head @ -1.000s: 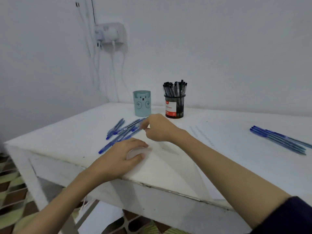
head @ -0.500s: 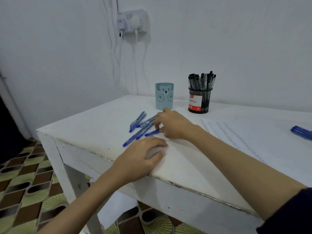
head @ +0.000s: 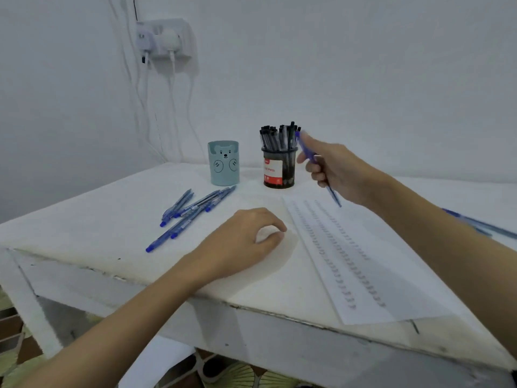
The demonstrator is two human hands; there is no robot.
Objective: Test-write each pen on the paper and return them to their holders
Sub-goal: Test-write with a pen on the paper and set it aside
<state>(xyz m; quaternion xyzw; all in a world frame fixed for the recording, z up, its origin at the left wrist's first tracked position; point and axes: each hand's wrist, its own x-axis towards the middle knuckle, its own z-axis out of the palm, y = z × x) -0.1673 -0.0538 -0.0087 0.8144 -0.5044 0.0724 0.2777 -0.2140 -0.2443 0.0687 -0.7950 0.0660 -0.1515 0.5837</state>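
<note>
From my feed I see a white tabletop (head: 92,219) with worn, chipped paint along its near edge. Behind it stands a plain white wall (head: 363,65). High on that wall sits a white socket (head: 165,42) with plugs pushed into it, and several white cables (head: 170,107) hang from it down toward the tabletop's far edge. Below, at the lower left, I can make out a patterned floor (head: 14,357) in brown and green.
</note>
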